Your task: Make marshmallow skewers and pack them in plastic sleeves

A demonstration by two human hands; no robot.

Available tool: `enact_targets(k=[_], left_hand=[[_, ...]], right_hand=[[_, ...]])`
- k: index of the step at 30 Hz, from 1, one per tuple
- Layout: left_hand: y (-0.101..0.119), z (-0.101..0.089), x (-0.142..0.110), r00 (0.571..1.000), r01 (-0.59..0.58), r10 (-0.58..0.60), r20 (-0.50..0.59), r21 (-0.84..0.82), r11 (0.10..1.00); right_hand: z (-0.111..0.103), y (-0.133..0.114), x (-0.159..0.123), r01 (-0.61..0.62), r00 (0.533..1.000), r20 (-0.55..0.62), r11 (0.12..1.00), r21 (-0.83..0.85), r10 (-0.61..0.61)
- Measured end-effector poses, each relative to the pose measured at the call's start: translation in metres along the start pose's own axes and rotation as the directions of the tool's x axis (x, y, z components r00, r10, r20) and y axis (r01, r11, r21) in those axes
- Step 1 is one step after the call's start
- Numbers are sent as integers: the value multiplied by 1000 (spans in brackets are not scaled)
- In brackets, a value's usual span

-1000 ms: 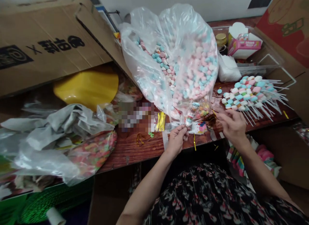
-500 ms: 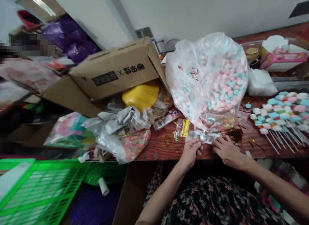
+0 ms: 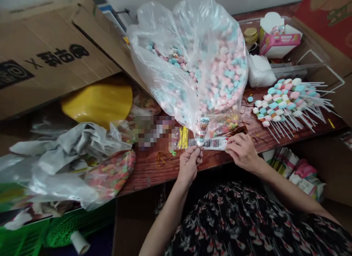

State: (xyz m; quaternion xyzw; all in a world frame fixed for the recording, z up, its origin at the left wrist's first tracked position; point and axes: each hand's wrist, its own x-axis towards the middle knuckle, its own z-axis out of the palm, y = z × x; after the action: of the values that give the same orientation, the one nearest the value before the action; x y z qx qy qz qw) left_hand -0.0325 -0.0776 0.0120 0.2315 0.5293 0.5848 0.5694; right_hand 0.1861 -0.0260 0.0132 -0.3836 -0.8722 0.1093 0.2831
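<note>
Several loads are crowding a wood-grain surface [image 3: 154, 171]. A flattened cardboard box [image 3: 55, 54] is leaning in from the left above a yellow plastic shape [image 3: 96, 103], and a crumpled clear bag of multicoloured sweets [image 3: 110, 179] is slumping nearer the edge. Filling the middle, a large clear plastic bag [image 3: 209, 65] of pink and pale blue marshmallow-like sweets is standing heaped. To its right, rows of sweet skewers [image 3: 283, 102] on white sticks are fanning outward, while a pink paper box [image 3: 279, 39] is sitting farther back.

A person in a floral garment [image 3: 233, 219] is leaning over the surface's edge, with both hands working just in front of the big bag. A narrow printed tube [image 3: 202, 130] is standing nearly upright, tilted slightly, its long axis pointing away from the person. Its lower end is resting in the left hand [image 3: 189, 166], whose left fingers [image 3: 192, 153] are pinched closed around it. A printed paper strip [image 3: 211, 143] is running sideways from the tube, roughly across that axis, toward the right hand [image 3: 242, 152]. The right fingers [image 3: 229, 142] are closed on the strip's far end, leaving that hand just beside the tube, farther from it than the left. Whether strip and tube are joined cannot be told.
</note>
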Motion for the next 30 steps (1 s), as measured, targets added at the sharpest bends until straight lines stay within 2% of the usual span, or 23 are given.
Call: enact_targets(k=[3, 8, 11, 14, 16, 19, 22, 27, 30], left_hand=[[-3, 0, 0, 1000, 13, -13, -4, -6, 1000], [-8, -1, -5, 1000, 3, -4, 10, 25, 1000], [-11, -9, -7, 999, -30, 28, 23, 73, 997], [-13, -15, -5, 998, -59, 56, 30, 148, 987], [-14, -13, -3, 995, -96, 85, 58, 232, 968], [-13, -1, 2, 979, -197, 163, 126, 345, 918], [-12, 9, 5, 965, -251, 205, 162, 353, 901], [-20, 7, 6, 982, -114, 74, 175, 230, 967], [-19, 8, 5, 973, -163, 117, 199, 233, 959]], right_hand=[[4, -7, -1, 26, 990, 138, 998, -61, -18], [27, -25, 10, 89, 955, 295, 980, -178, -33], [36, -28, 12, 136, 940, 337, 966, -221, -55], [33, -28, 11, 79, 976, 215, 984, -158, -43], [28, -30, 12, -1, 998, 60, 1000, 0, 1], [25, -40, 18, -40, 993, -99, 968, 248, 66], [30, -47, 27, 2, 989, -143, 955, 297, 42], [37, -44, 32, -77, 983, -111, 887, 454, 143], [37, -45, 31, -54, 973, -174, 881, 470, 153]])
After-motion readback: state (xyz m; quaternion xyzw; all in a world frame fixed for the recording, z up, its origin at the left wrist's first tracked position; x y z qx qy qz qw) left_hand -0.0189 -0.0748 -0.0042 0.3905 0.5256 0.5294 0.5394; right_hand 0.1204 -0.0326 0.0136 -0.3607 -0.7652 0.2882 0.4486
